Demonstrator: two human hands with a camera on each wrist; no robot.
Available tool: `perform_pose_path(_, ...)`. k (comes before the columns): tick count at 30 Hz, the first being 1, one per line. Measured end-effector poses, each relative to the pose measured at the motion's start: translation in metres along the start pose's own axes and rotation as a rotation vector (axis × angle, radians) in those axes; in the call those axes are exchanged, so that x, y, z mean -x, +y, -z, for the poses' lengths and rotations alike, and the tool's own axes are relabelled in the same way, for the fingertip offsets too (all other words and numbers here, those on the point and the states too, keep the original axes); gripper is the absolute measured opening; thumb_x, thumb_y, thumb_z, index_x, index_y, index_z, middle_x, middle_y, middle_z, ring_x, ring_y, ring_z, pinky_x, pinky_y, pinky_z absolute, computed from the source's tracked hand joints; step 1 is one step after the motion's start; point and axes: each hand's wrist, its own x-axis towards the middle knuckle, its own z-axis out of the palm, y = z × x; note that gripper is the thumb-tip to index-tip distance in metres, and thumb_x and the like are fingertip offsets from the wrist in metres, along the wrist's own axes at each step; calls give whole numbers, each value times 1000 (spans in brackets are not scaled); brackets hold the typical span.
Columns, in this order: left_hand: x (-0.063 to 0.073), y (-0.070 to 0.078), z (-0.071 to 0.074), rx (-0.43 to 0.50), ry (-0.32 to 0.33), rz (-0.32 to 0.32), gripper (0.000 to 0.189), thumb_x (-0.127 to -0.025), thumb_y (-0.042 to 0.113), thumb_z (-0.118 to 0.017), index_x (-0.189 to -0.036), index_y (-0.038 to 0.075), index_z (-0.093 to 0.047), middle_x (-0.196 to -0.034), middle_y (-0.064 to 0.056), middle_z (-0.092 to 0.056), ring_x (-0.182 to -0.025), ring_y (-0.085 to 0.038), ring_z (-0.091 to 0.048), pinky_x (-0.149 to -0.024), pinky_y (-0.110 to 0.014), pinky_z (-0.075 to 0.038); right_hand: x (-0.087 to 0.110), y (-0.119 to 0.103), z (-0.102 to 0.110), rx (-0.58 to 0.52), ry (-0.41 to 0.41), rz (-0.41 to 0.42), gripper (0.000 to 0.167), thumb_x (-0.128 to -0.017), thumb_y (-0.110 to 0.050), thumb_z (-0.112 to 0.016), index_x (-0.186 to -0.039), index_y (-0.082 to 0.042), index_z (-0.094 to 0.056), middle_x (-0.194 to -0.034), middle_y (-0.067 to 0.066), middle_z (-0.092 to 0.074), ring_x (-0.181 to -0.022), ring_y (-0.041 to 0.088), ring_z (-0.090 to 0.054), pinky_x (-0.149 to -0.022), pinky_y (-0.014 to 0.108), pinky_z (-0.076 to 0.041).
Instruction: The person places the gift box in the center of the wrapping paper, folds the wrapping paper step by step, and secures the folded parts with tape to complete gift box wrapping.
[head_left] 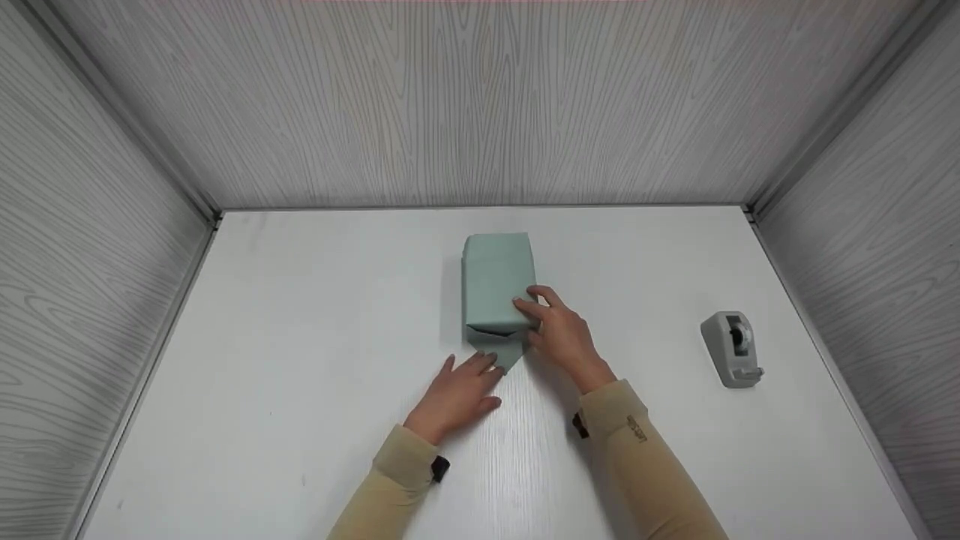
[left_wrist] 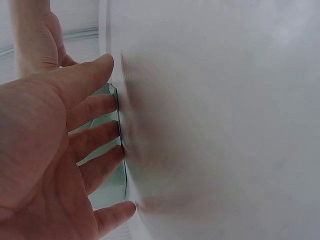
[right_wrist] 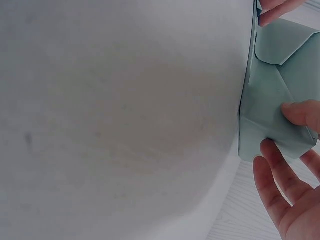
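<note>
A box wrapped in pale green paper (head_left: 499, 277) lies on the white table, its long side pointing away from me. At the near end a pointed paper flap (head_left: 504, 354) sticks out low towards me. My left hand (head_left: 454, 397) lies palm down with spread, straight fingers, its fingertips on the flap. My right hand (head_left: 564, 337) holds the near right corner of the box. In the right wrist view its thumb (right_wrist: 300, 113) presses the folded end, while the fingers (right_wrist: 282, 167) lie along the side. Folded paper (right_wrist: 282, 42) shows at that end.
A grey tape dispenser (head_left: 731, 349) with a roll in it stands on the right part of the table (head_left: 315, 315). Grey wood-grain panels (head_left: 480, 105) rise at the back and on both sides. Each wrist carries a small black device (head_left: 440, 469).
</note>
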Motion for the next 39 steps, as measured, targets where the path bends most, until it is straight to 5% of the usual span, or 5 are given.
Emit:
perform_pose_path(11,-2,-1,1,-60,62,-46,44,-93,38,-66,-131,16,-63,-140,-7,-53,-131,-25,-47,-101,-61,-37,0,-1,0,-1,-11,-12,60,-80,-4,-78,-135,-23,-63,-144,-3,-44,-87,16,-60,-68,34,-51)
perform_pose_path(20,-1,0,2,-49,1,-28,51,-95,44,-61,-137,17,-58,-145,-7,-48,-135,-26,-42,-103,-60,-35,-1,0,1,-2,-18,-5,60,-81,-4,-78,-135,-23,-62,-145,-2,-44,-89,18,-61,-67,36,-51)
perform_pose_path(30,0,5,2,-149,-2,-41,54,-91,49,-64,-136,18,-59,-145,-8,-49,-134,-27,-44,-102,-59,-37,0,0,1,18,-17,10,57,-82,-6,-79,-134,-23,-63,-145,-4,-43,-87,19,-61,-69,36,-52)
perform_pose_path(39,2,7,6,-85,-43,-71,52,-91,48,-65,-138,24,-59,-148,-16,-44,-137,-33,-39,-102,-59,-37,-1,0,1,5,-19,11,57,-82,-7,-79,-134,-23,-63,-145,-3,-44,-92,20,-63,-72,38,-52)
